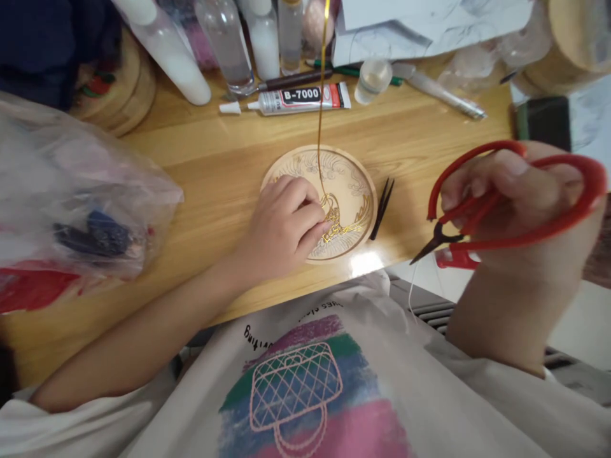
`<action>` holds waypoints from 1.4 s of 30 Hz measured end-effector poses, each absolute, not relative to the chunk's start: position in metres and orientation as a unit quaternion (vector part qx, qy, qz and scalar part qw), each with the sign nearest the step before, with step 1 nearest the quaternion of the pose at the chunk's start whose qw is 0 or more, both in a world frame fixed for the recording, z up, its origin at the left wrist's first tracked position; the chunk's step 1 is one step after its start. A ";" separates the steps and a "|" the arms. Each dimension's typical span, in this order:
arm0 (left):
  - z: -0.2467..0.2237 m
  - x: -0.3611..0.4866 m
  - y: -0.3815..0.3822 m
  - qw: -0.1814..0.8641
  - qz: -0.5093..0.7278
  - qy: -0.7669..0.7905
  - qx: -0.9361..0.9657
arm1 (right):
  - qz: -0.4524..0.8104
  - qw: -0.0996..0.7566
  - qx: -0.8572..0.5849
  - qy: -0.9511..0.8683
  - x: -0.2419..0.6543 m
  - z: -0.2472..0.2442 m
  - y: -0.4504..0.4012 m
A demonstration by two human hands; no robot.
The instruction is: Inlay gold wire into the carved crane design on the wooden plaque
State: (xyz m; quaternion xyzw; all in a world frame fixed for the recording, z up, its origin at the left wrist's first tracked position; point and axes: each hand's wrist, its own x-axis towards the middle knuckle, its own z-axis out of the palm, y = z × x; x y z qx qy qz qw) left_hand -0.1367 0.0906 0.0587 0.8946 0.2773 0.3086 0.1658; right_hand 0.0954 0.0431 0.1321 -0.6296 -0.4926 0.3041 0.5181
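My left hand [291,222] rests on a round wooden disc [351,184], thumb and fingers pressed together at a gold wire pattern [334,216]. What they grip, if anything, is hidden. From this pattern a long gold wire [321,127] rises past the top of the view. Printed or drawn line patterns show on the disc's rim area. My right hand [520,191] holds red-handled scissors [477,222] in the air to the right of the disc, their dark blades pointing down and left. Black tweezers [382,208] lie against the disc's right edge.
Behind the disc lie a B-7000 glue tube [300,98], its white cap [230,109], a small clear cup [373,81] and a craft knife [439,89]. Bottles [224,44] and papers [429,25] stand farther back. A plastic bag [95,191] fills the left side.
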 end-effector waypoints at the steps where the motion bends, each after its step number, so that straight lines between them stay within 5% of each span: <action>1: 0.059 -0.137 0.091 0.166 0.307 0.276 0.895 | 0.303 0.557 -0.606 -0.481 0.089 0.128 0.040; 9: 0.060 -0.136 0.091 0.161 0.314 0.274 0.895 | 0.252 0.687 -0.560 -0.388 0.036 0.098 0.020; 16: 0.059 -0.136 0.092 0.161 0.312 0.264 0.898 | 0.272 0.636 -0.609 -0.388 0.033 0.089 0.017; 24: 0.062 -0.136 0.091 0.173 0.283 0.285 0.899 | 0.224 0.482 -0.734 -0.422 0.036 0.090 0.012; 36: 0.065 -0.135 0.091 0.185 0.253 0.297 0.902 | 0.244 0.635 -0.582 -0.446 0.039 0.080 0.019; 42: 0.064 -0.135 0.090 0.180 0.261 0.302 0.899 | 0.241 0.615 -0.596 -0.456 0.041 0.078 0.020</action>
